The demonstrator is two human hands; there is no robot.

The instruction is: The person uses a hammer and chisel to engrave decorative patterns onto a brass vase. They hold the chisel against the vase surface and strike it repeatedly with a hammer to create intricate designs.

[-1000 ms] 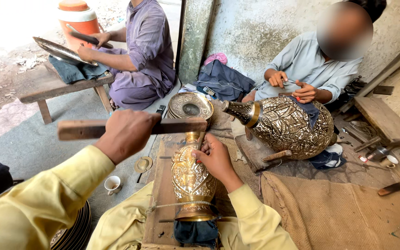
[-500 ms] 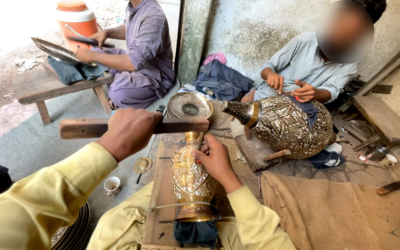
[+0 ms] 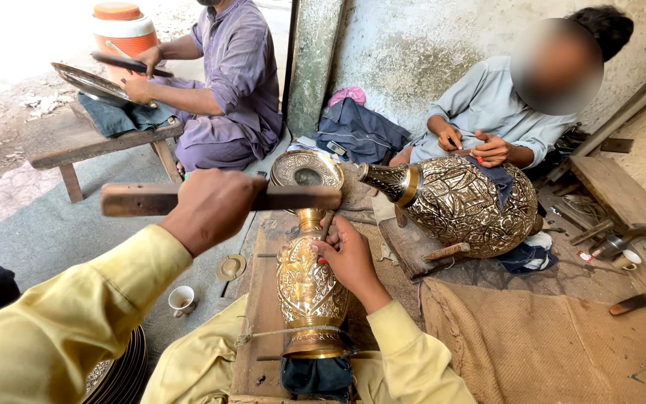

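An engraved brass vase (image 3: 306, 284) lies on a wooden board (image 3: 253, 329) across my lap, tied down with string, its wide mouth (image 3: 306, 169) pointing away. My left hand (image 3: 211, 208) grips a flat wooden stick (image 3: 218, 200) held level above the vase neck. Resting on the upper side of the vase, my right hand (image 3: 349, 258) pinches a thin chisel (image 3: 326, 228) against the neck.
Ahead on the right, a seated person works on a large engraved brass pot (image 3: 465, 203). Another person at the back left holds a metal tray (image 3: 91, 84) on a low wooden bench (image 3: 76, 138). A small cup (image 3: 182, 299), stacked plates (image 3: 117, 374) and burlap (image 3: 555, 337) lie around me.
The stick in my left hand has dropped slightly toward the vase neck. My right hand stays on the vase.
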